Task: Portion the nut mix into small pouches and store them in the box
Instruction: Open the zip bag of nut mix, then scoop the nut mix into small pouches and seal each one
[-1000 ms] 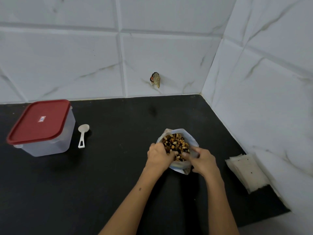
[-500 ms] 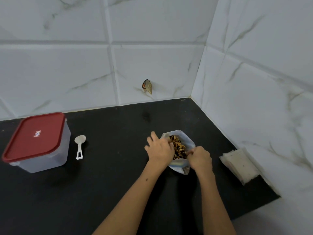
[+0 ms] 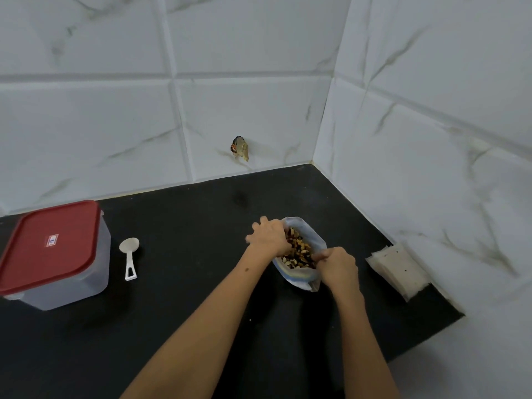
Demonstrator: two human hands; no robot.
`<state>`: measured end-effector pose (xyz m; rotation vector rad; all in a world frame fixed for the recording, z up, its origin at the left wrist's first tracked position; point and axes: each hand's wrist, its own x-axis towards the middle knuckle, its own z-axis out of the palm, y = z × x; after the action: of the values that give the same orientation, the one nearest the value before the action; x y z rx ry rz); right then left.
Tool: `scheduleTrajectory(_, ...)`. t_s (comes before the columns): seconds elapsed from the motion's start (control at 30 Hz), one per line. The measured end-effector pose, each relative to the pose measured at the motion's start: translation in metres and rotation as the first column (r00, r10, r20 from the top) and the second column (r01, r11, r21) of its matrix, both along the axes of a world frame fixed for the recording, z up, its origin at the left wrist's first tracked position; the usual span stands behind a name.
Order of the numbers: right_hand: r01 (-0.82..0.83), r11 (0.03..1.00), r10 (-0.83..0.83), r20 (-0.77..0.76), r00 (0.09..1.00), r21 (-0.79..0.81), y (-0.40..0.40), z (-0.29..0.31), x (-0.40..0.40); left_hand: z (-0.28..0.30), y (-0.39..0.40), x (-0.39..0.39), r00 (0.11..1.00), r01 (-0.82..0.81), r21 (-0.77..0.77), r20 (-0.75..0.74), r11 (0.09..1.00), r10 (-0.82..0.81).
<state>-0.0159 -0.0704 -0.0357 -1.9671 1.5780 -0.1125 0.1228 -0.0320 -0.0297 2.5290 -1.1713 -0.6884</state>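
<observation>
A clear zip bag [image 3: 305, 279] stands open on the black counter, full of nut mix [image 3: 298, 250]. My left hand [image 3: 267, 236] grips the bag's left rim, fingers curled over the edge. My right hand [image 3: 336, 262] pinches the right rim near the front. A clear plastic box with a red lid [image 3: 53, 250] sits closed at the left. A white scoop [image 3: 130, 256] lies beside it. A stack of small pale pouches [image 3: 398, 267] lies flat at the right, against the wall.
White marble-look tiled walls meet in a corner behind and to the right of the counter [image 3: 187, 214]. A small scrap [image 3: 240, 148] sticks to the back wall. The counter's front right edge ends just past the pouches.
Both hands have stayed on the bag's rim. My left hand shifted farther along the left edge, narrowing the mouth. The camera view dropped and turned slightly.
</observation>
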Motion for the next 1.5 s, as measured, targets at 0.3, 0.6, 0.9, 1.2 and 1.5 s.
scheduleTrajectory(0.3,0.042,0.954,0.066,0.344,0.936,-0.297,0.035,0.021,0.048,0.013,0.094,0.049,0.856,-0.499,-0.599,-0.452,0.626,0.25)
scheduleTrajectory(0.6,-0.323,0.921,0.39,0.461,0.798,-0.219,0.129,-0.009,0.179,-0.022,0.206,0.101,0.659,-0.748,-0.5,-0.48,0.437,0.58)
scheduleTrajectory(0.9,-0.494,0.869,0.438,0.431,0.789,0.021,0.183,-0.048,0.248,-0.031,0.23,0.114,0.654,-0.755,-0.476,-0.592,0.451,0.471)
scheduleTrajectory(1.2,-0.515,0.857,0.478,0.386,0.789,-0.011,0.195,-0.051,0.263,-0.043,0.228,0.117,0.599,-0.795,-0.456,-0.694,0.401,0.398)
scheduleTrajectory(1.5,-0.322,0.946,0.252,0.563,0.787,0.027,0.173,-0.037,0.219,-0.023,0.211,0.086,0.641,-0.757,-0.505,-0.698,0.414,0.32)
